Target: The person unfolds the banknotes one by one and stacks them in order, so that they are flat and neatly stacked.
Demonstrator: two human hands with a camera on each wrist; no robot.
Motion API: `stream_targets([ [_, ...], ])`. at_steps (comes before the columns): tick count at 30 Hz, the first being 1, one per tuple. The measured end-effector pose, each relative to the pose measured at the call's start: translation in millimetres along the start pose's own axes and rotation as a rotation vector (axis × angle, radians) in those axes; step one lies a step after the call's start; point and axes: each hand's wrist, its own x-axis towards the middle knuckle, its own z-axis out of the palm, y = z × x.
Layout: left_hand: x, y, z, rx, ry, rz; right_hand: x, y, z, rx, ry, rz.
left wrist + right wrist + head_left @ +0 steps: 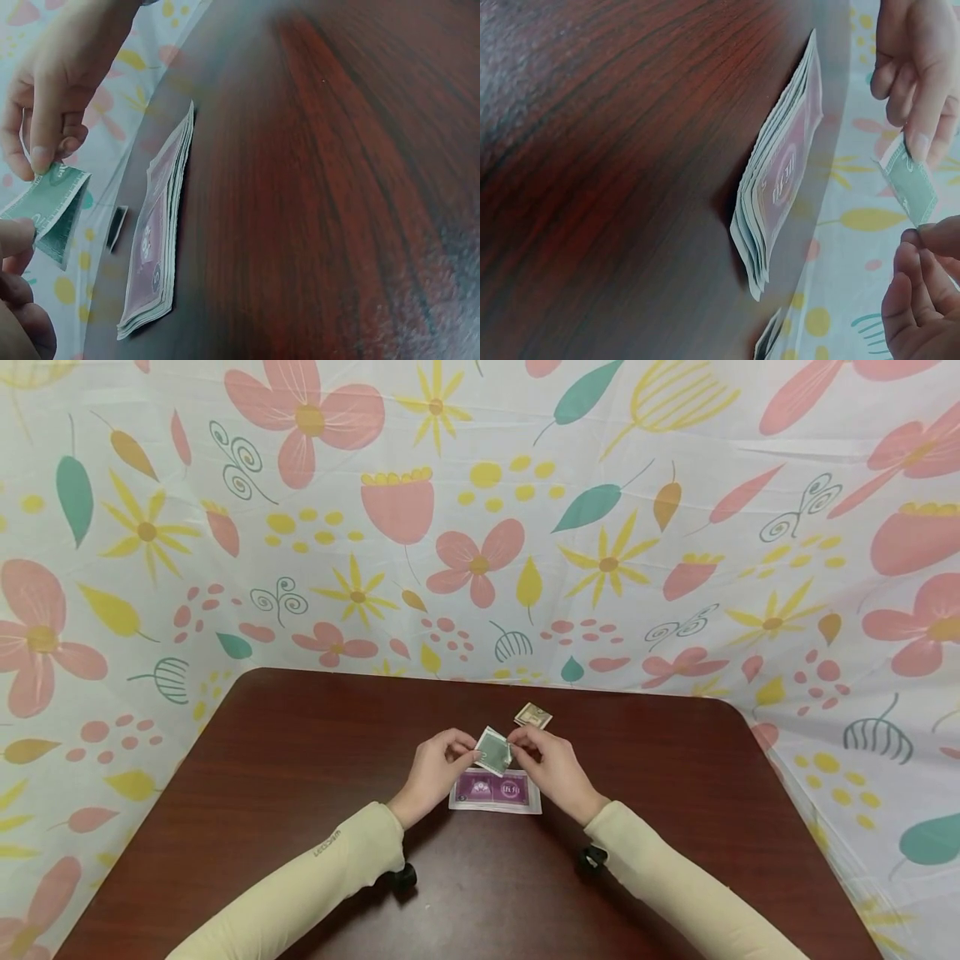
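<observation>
A folded green banknote (495, 752) is held up above the table between both hands. My left hand (431, 772) pinches its left side between thumb and fingers, while my right hand (558, 767) pinches the right corner. In the left wrist view the folded green note (49, 199) shows two layers spread apart at the lower edge. Just below and nearer to me lies a stack of purple banknotes (491, 792), flat on the table. Its layered edges show in the right wrist view, where the purple stack (784, 172) bends slightly.
Behind the right hand, a small folded stack of brownish notes (532, 715) lies on the dark wooden table (315, 735). A floral cloth (480, 510) hangs at the table's far edge. Dark devices sit under both wrists.
</observation>
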Motion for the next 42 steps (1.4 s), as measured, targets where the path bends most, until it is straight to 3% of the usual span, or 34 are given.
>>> stream_targets([
  [8, -1.8, -9.8, -0.9, -0.108, 0.033, 0.077, -4.4, 6, -3, -0.010, -0.033, -0.100],
  [14, -6.5, -10.7, -4.0, -0.143, 0.038, 0.043, -7.2, 11, -6, -0.047, -0.076, -0.099],
  [21, -11.1, -7.1, -4.8, -0.198, 0.089, -0.033, -11.7, 17, -9, -0.087, -0.024, -0.035],
  [27, -12.9, -4.9, -5.8, -0.240, 0.103, -0.116, -14.4, 19, -12, -0.062, -0.049, 0.037],
  [34, -17.8, -7.1, -7.5, -0.344, 0.114, -0.147, -14.7, 17, -14, 0.013, -0.097, 0.117],
  [42, -20.4, -6.9, -8.7, -0.358, 0.096, -0.168, -12.6, 15, -15, 0.097, -0.034, 0.168],
])
